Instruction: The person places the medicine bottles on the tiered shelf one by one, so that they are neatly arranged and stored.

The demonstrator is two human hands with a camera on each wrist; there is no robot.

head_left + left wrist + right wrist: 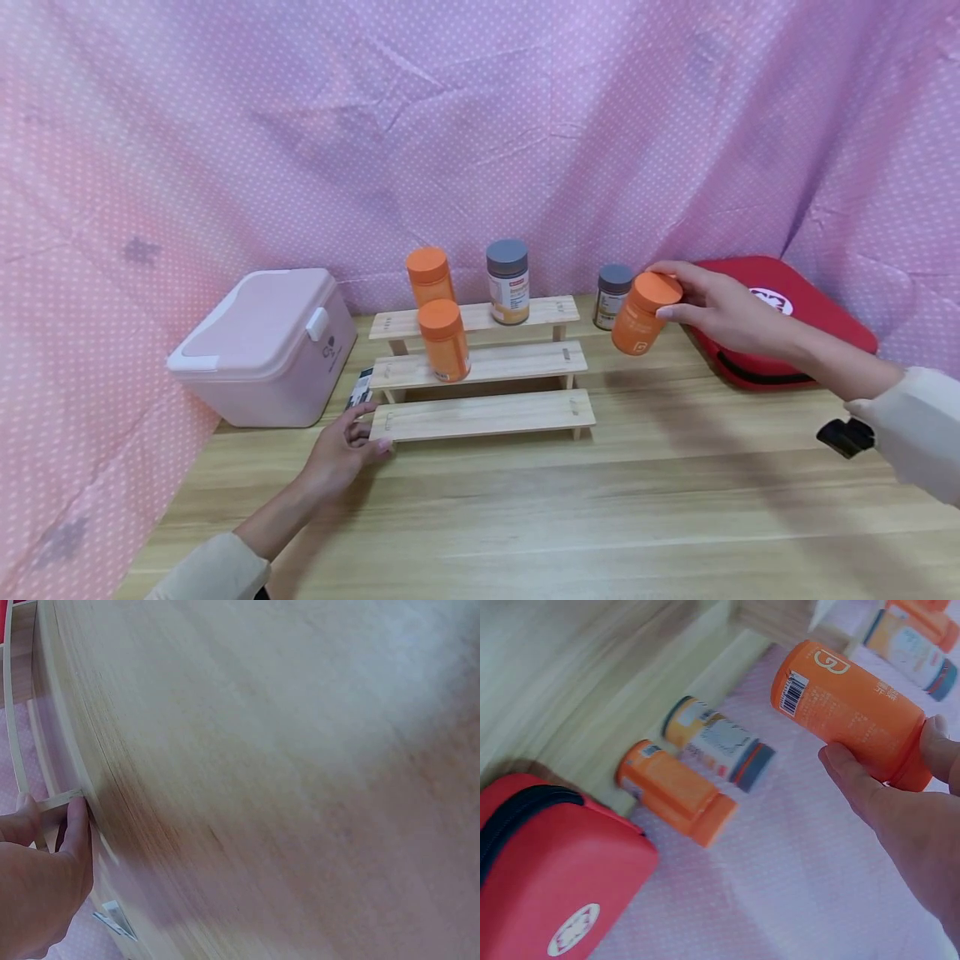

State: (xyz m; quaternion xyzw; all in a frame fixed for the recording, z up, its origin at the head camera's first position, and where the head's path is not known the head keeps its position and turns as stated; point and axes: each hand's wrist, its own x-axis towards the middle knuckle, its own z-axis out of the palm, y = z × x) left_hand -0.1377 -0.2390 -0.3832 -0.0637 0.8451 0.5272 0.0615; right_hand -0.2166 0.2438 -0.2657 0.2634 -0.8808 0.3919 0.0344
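My right hand (712, 308) holds an orange bottle (639, 321) by its orange lid, raised over the table to the right of a three-step wooden rack (487, 417). The bottle's barcode and white print show in the right wrist view. With fingers and thumb, my left hand (341, 454) grips the left end of the rack's lowest step; the left wrist view shows that pinch at the step's corner. On the top step stand an orange bottle (430, 279) and a grey-lidded bottle (508, 283). Another orange bottle (445, 342) is upright on the middle step.
Behind the held bottle, a smaller-looking grey-lidded bottle (612, 298) and an orange bottle (671, 791) stand on the table. A red case (817, 333) lies at the right, a pale pink lidded box (262, 350) at the left. A pink dotted curtain (480, 125) hangs behind.
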